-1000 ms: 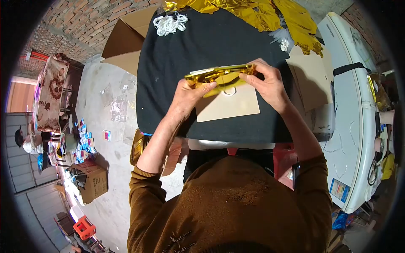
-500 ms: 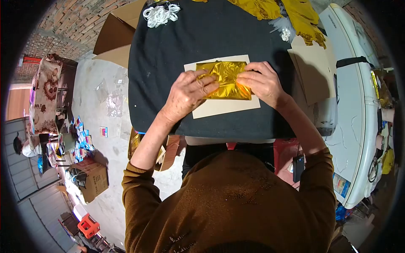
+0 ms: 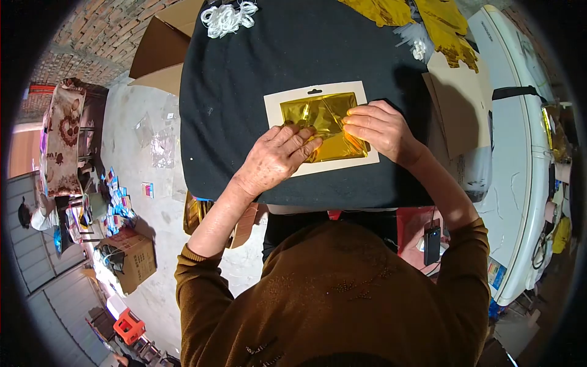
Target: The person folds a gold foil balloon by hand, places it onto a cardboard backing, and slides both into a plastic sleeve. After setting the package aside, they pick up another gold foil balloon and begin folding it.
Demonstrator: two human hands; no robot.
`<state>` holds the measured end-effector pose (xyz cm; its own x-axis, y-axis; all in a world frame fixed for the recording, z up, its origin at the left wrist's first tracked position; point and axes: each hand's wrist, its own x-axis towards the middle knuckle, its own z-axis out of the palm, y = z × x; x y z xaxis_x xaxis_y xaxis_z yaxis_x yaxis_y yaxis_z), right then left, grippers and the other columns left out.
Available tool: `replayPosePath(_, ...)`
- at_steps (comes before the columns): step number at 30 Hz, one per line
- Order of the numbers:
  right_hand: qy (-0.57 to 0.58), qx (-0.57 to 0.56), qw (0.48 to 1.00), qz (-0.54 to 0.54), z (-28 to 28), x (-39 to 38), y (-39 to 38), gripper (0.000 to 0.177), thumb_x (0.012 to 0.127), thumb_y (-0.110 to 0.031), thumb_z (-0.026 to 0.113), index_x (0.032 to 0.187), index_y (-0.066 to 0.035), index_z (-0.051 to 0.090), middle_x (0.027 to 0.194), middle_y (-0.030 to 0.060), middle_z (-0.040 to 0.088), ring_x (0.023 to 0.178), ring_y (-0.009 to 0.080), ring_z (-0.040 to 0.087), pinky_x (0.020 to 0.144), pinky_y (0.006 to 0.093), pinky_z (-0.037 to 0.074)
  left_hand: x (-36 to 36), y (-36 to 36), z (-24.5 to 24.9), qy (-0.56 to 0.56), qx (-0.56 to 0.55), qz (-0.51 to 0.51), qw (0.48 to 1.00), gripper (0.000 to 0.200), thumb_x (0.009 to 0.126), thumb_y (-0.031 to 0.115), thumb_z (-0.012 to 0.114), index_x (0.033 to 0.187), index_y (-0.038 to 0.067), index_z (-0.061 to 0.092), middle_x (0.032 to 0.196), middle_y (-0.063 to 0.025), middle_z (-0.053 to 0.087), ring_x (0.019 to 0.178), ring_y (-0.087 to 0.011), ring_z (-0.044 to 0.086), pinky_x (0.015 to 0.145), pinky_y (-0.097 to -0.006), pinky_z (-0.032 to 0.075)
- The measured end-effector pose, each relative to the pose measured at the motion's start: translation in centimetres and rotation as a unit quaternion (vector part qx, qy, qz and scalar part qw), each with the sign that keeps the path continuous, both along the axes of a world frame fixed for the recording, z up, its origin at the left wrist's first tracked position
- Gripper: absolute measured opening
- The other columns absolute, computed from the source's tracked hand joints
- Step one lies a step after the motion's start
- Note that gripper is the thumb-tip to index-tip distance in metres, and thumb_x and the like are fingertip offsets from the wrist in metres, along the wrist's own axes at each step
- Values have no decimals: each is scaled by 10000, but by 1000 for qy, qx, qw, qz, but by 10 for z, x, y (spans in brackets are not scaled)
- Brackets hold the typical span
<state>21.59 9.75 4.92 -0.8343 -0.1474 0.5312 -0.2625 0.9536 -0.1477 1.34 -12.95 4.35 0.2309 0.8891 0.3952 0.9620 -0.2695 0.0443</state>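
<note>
A folded sheet of shiny gold foil (image 3: 321, 112) lies on a pale card (image 3: 275, 110), which has a hanger slot at its top edge. My left hand (image 3: 278, 153) rests over the foil's lower left part, fingers extended and pressing on it. At the foil's right edge, my right hand (image 3: 382, 131) has its fingers curled together on the film; its thumb is mostly hidden. Both the card and the foil lie on a black cloth (image 3: 232, 122) covering the table.
White cord bundles (image 3: 229, 18) lie at the table's far left. Loose gold foil (image 3: 437, 24) and white strings (image 3: 418, 49) sit at the far right, above more pale cards (image 3: 455, 104). A white freezer (image 3: 513, 171) stands to the right, an opened carton (image 3: 162, 49) to the left.
The foil has shifted down on the card, so the card's top strip and hanger slot now show. My left hand has slid slightly down and right; my right hand stays at the foil's right edge.
</note>
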Motion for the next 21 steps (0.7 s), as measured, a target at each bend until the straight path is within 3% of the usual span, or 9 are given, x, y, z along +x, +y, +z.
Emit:
replayPosePath(4,-10,-14,1000,-4,0,-1,0,158,860,-124,675,970,-66,772,1063,59,765,1077,230,706,941,400,535,-2,-4,6,-32,-48,5,998,544,845,356,750,1339,131,701,1276,-71,696,1111,-230,624,934,-393,489)
replayPosePath(7,-9,-18,1000,-4,3,-2,-1,129,846,-75,688,949,-44,760,1036,68,756,1046,228,714,931,398,532,1,-7,24,-47,-101,20,994,697,800,478,714,1404,135,652,1346,-95,656,1154,-268,594,981,-417,433)
replayPosePath(10,-7,-19,1000,-3,4,-3,-1,130,848,-80,688,949,-45,762,1031,70,758,1038,226,715,939,403,530,5,-6,31,-90,-73,26,993,795,761,552,733,1434,144,623,1392,-117,621,1190,-283,572,1012,-432,409)
replayPosePath(11,-13,-20,1000,-7,4,-3,-1,132,859,-97,685,954,-58,768,1043,61,761,1051,219,712,954,405,525,7,-5,36,-109,-68,27,991,684,856,478,705,1431,118,617,1414,-145,598,1245,-314,563,1058,-452,411)
replayPosePath(14,-26,-20,999,-14,1,-2,0,139,883,-133,677,963,-84,779,1068,44,767,1078,206,706,985,410,515,16,17,32,-147,-9,44,988,546,970,366,633,1437,85,601,1429,-157,585,1328,-349,529,1132,-497,384)
replayPosePath(15,-27,-19,999,-14,1,-3,0,138,884,-134,677,961,-83,779,1069,43,767,1079,205,705,986,411,515,21,23,36,-173,-30,55,983,491,1018,283,583,1454,59,573,1491,-173,530,1438,-364,440,1213,-512,324)
replayPosePath(18,-31,-18,999,-14,1,-3,0,139,882,-136,678,962,-80,776,1071,43,766,1075,204,704,989,415,514,32,40,19,-132,-48,96,985,538,1025,357,574,1485,80,544,1567,-185,441,1504,-356,349,1248,-509,287)
replayPosePath(19,-32,-18,999,-14,2,-3,0,140,881,-138,678,963,-78,775,1072,44,765,1073,204,704,989,416,514,33,43,8,-96,-76,110,986,591,1060,479,475,1548,146,475,1637,-185,324,1548,-382,240,1273,-544,214)
replayPosePath(21,-34,-18,999,-17,2,-2,1,150,884,-145,674,970,-77,776,1076,44,764,1074,204,702,993,421,511,37,44,-5,-64,-90,133,985,622,1068,549,380,1574,192,434,1652,-181,289,1549,-408,210,1273,-573,176)
